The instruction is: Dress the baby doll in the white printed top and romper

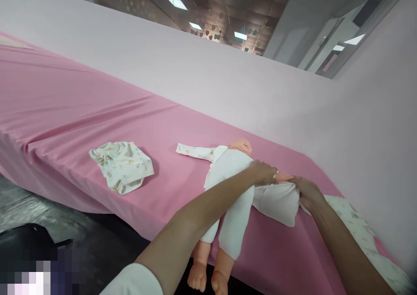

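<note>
A baby doll (pixel 239 225) lies on the pink sheet in white trousers, its bare feet toward me at the near edge. One printed white sleeve (pixel 198 152) stretches out to the left of its body. My left hand (pixel 263 172) reaches across the doll, fingers closed round its arm (pixel 283 176). At the far end of that arm, my right hand (pixel 308 193) pinches the edge of a white garment (pixel 276 203), which hangs bunched below the arm. The doll's hand is partly hidden by my right fingers. Only a small skin-coloured part shows above its body.
A crumpled printed white cloth (pixel 124 167) lies left on the pink sheet (pixel 169 190). Another printed cloth (pixel 355 225) lies at the right. A pale wall (pixel 195 86) with a window above it borders the back. A black chair (pixel 28 243) stands at the lower left.
</note>
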The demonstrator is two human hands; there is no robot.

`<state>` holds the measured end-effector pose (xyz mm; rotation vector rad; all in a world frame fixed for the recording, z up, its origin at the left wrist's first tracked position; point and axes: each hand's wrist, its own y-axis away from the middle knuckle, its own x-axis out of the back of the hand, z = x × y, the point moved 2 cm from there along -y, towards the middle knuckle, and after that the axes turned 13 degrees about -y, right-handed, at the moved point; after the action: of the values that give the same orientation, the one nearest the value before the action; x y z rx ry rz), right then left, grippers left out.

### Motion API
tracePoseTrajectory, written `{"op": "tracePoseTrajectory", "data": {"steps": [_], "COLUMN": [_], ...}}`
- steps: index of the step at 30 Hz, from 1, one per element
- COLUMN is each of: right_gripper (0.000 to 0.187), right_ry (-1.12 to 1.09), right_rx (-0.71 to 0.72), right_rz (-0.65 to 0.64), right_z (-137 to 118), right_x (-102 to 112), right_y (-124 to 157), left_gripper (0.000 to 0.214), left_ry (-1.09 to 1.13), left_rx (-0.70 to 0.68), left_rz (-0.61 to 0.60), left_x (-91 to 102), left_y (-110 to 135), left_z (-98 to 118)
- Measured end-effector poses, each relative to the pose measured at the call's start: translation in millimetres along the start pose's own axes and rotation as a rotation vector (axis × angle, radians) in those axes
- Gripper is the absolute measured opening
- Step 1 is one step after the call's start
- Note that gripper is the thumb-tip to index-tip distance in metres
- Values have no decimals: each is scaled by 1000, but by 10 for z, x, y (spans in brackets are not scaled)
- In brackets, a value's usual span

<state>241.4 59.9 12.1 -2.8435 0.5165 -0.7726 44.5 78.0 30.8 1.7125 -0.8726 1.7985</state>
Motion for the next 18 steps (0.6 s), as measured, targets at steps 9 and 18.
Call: {"op": "tracePoseTrajectory", "data": {"steps": [9,18], "right_gripper": [23,40], "right_ry": [219,41], "right_rx": [54,143], "right_rz": [104,-16], "right_z": [-167,-427], "right_x": [6,-321], "right_y": [191,618], "left_gripper": [42,38], "left_ry": [-20,-63], "left_rx": [42,57], "left_rz": [-71,12], "left_x": [-34,-100], "left_y": [-7,-23], "left_z": [42,103]}}
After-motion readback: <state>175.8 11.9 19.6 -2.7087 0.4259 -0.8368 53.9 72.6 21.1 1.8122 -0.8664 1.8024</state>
